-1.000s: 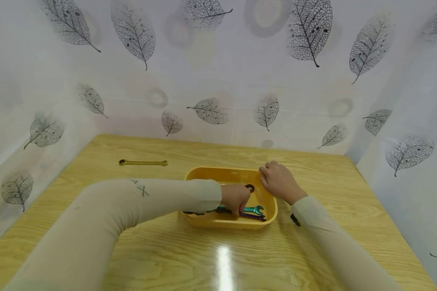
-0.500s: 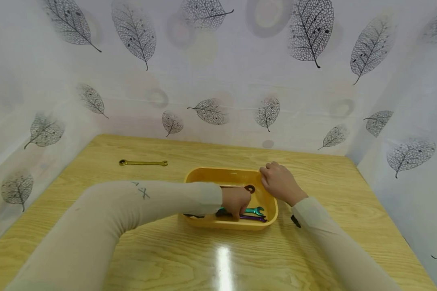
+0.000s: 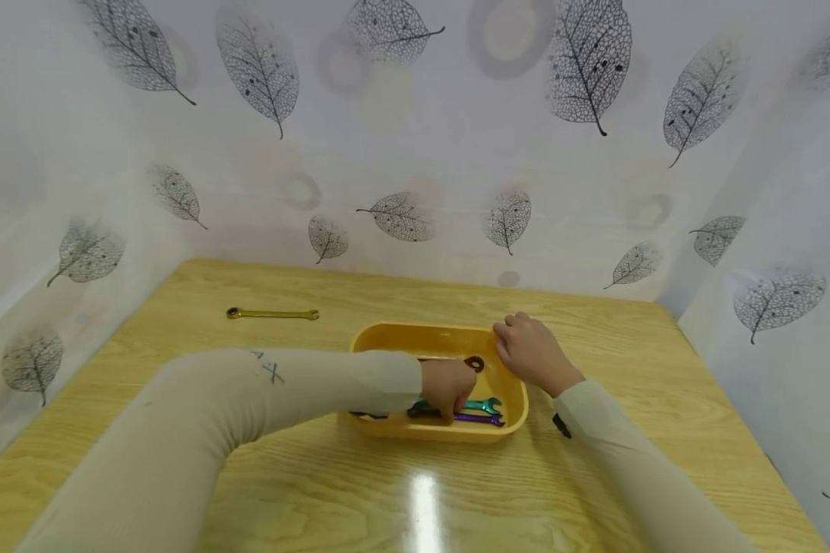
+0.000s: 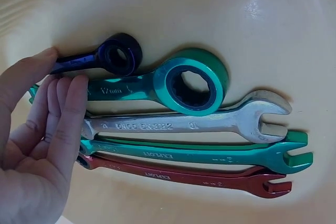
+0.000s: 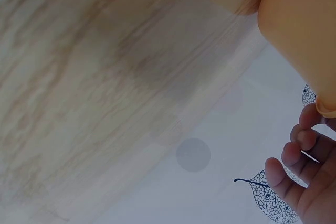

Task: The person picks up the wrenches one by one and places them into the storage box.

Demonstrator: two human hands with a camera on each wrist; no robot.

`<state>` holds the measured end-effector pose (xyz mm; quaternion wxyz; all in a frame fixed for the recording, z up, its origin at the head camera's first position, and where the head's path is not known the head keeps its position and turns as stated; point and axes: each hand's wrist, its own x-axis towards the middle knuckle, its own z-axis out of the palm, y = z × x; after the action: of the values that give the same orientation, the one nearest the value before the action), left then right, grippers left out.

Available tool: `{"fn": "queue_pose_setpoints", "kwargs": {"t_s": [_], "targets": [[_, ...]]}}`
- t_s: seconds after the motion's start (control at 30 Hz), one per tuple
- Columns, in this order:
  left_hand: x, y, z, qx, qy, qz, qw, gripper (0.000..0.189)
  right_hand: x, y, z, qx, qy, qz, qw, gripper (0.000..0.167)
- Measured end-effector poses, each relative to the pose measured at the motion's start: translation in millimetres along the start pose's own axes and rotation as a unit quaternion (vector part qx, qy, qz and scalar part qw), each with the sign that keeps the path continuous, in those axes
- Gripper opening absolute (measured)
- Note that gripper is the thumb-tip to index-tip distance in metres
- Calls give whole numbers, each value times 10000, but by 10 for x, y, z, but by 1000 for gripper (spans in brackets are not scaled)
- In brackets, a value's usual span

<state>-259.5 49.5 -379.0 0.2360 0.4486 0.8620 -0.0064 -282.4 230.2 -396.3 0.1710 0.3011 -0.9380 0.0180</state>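
Note:
My left hand (image 3: 449, 388) reaches down into a yellow plastic tub (image 3: 425, 434). In the left wrist view its thumb and fingers pinch the shaft of a small purple ratcheting wrench (image 4: 119, 56). Beside that wrench lie a larger green ratcheting wrench (image 4: 194, 85), a silver wrench (image 4: 210, 123), a second green wrench (image 4: 236, 156) and a red wrench (image 4: 226, 181), roughly side by side on the tub's floor. My right hand (image 3: 536, 353) grips the tub's far right rim, with the fingertips at the edge in the right wrist view. The left sleeve hides part of the tub.
A gold wrench (image 3: 273, 313) lies alone on the wooden table (image 3: 304, 484), behind and left of the tub. Pale leaf-print sheets (image 3: 415, 153) stand around the table's back and sides. A small black object (image 3: 562, 425) shows by the right sleeve.
My left hand has shifted slightly towards the near side of the tub, and the purple wrench's end now lies more level. The right hand stays on the rim.

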Motion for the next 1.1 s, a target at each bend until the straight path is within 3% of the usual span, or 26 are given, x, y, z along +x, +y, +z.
{"fn": "queue_pose_setpoints", "kwargs": {"t_s": [0.3, 0.47, 0.63, 0.8, 0.9, 1.1], "targets": [[-11, -36, -66, -88, 124, 190, 9997, 8, -5, -5, -6, -10, 7, 13, 10000, 15], [-98, -46, -156, -200, 155, 302, 9992, 5, -5, -7, -5, -25, -12, 23, 10000, 16], [-204, -68, -225, -435, -65, 227, 9988, 29, -2, -10, 0, -42, -31, 22, 10000, 15], [-334, -80, -328, -108, 1, 211, 9997, 9, 5, -14, -6, -38, 45, -9, 10000, 14], [-412, -97, -370, 1, 160, 202, 9997, 22, 8, -18, -11, -44, 71, -7, 10000, 12], [-558, -138, -445, 458, 588, 167, 9971, 24, 8, -17, -12, -38, 27, 42, 10000, 11]]}}
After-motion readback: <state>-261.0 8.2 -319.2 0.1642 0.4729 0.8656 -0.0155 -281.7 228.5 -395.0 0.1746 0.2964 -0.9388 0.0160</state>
